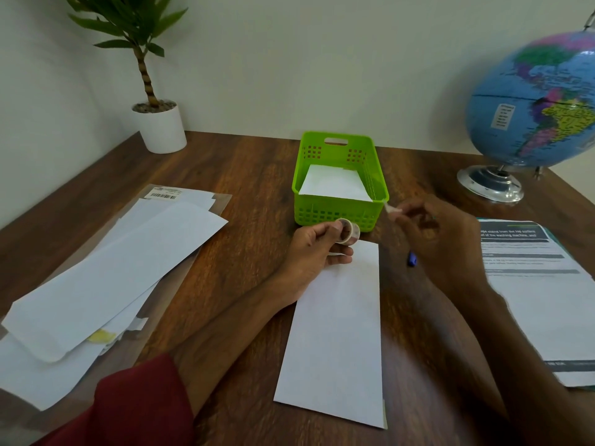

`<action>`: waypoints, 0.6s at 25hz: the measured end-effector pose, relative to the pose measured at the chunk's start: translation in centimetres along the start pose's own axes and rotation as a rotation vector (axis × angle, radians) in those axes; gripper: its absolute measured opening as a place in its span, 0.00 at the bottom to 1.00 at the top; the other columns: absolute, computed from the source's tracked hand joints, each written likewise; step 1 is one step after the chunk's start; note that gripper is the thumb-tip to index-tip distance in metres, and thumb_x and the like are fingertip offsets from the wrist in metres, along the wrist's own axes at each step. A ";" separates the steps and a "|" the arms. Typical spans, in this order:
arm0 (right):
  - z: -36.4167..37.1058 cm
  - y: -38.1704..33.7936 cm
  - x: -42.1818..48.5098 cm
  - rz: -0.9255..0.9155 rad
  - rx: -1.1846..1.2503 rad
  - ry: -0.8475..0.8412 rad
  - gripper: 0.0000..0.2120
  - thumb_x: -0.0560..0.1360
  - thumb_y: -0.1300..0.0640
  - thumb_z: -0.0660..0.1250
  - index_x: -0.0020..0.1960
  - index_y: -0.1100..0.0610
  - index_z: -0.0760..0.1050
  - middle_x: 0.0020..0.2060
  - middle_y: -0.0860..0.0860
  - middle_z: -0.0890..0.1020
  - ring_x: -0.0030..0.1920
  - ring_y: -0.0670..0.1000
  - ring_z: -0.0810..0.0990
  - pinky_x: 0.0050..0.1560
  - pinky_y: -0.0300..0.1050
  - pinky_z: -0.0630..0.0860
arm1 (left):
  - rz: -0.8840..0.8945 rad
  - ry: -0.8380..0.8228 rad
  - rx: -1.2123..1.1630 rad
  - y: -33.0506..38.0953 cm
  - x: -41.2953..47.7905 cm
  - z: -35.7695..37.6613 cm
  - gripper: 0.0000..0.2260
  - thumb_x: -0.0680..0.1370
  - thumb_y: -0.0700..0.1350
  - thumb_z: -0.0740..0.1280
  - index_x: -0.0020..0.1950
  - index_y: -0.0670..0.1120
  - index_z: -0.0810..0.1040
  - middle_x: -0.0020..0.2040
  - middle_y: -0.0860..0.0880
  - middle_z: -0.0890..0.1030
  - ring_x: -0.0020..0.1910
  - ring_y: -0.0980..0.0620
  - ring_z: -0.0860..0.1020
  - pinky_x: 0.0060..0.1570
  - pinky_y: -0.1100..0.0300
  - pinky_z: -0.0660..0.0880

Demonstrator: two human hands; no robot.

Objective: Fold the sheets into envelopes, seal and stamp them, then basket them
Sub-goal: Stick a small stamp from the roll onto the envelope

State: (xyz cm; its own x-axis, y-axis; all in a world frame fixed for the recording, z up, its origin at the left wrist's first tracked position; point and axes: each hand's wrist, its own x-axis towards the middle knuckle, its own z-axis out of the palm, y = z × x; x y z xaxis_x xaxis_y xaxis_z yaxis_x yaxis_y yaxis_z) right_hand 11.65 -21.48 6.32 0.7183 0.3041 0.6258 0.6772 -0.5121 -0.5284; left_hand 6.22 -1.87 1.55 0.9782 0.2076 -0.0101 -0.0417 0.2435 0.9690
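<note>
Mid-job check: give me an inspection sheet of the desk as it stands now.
Surface: wooden desk, dark.
Job's things: envelope flat before the person; green basket holds white paper; envelope pile on the left.
Clutter: printed sheet right; blue pen partly hidden.
Hands: left hand holds tape roll; right hand pinches tape piece.
Cables: nothing seen.
Surroundings: potted plant, globe, wall.

A dark red sleeve (138, 400) is worn on the left arm and is seen pushed up to about the elbow, while the left forearm and the whole of the right arm are left bare.
</note>
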 end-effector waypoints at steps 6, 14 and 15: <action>0.2 -0.4 0.1 0.166 0.028 0.042 0.10 0.80 0.49 0.68 0.55 0.55 0.79 0.43 0.45 0.82 0.41 0.44 0.81 0.42 0.37 0.75 | 0.157 -0.065 0.052 0.2 0.0 0.2 0.13 0.81 0.38 0.67 0.66 0.39 0.78 0.55 0.44 0.84 0.51 0.52 0.85 0.45 0.59 0.84; 1.5 -0.5 -0.2 0.367 0.488 -0.266 0.16 0.84 0.50 0.60 0.53 0.59 0.82 0.40 0.52 0.88 0.39 0.53 0.88 0.34 0.46 0.81 | 0.299 -0.073 0.259 -0.2 -0.4 0.3 0.15 0.79 0.44 0.72 0.65 0.46 0.80 0.60 0.48 0.83 0.57 0.50 0.83 0.45 0.55 0.84; 1.5 -0.5 -0.1 0.384 0.547 -0.272 0.16 0.84 0.50 0.59 0.53 0.60 0.82 0.41 0.54 0.88 0.40 0.56 0.88 0.35 0.47 0.82 | 0.304 -0.060 0.294 -0.1 -0.5 0.3 0.15 0.79 0.45 0.72 0.65 0.48 0.80 0.61 0.49 0.82 0.57 0.50 0.82 0.43 0.56 0.84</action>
State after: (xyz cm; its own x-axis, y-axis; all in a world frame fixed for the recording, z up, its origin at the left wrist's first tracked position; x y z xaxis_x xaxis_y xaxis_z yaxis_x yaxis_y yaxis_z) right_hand 11.43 -20.03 5.64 0.8878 0.4093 0.2103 0.3003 -0.1691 -0.9387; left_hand 5.81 -2.28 1.52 0.9408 0.1708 0.2928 -0.2786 -0.1026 0.9549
